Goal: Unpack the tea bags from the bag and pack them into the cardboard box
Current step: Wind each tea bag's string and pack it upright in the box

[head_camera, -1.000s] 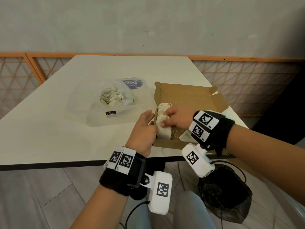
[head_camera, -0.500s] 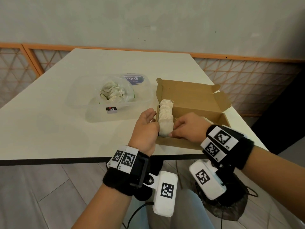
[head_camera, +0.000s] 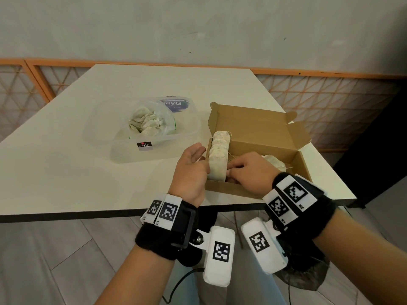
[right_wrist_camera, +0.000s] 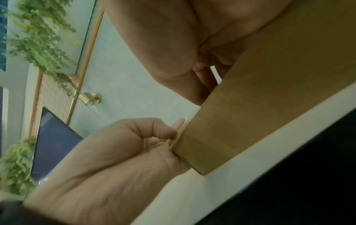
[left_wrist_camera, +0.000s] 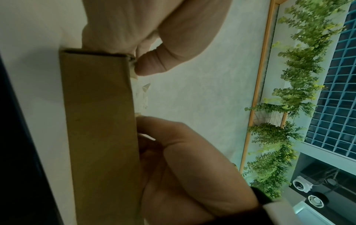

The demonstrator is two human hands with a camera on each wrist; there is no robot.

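Resting against the left outer wall of the cardboard box [head_camera: 255,142], the left hand [head_camera: 191,170] has its palm turned toward the box and its fingers relaxed and nearly straight, gripping nothing; in the left wrist view its thumb lies at the rim near the box's corner. The right hand [head_camera: 248,172] reaches into the box from the near side, its fingers curled against the near end of a row of tea bags [head_camera: 219,155], though the views do not show clearly whether it pinches a bag or only presses the row.

That row stands on edge along the left inner wall of the box, running from the near wall toward the far one. More loose tea bags [head_camera: 275,162] lie in the right part of the box, partly hidden behind the right hand. The box sits at the near right edge of the table [head_camera: 66,172], its lid folded open toward the far side.

To the left of the box, near the middle of the table, a clear plastic bag [head_camera: 149,122] with crumpled tea bags inside sits in a clear plastic tub [head_camera: 123,155]. A lid with a blue label [head_camera: 174,104] lies just behind the tub.
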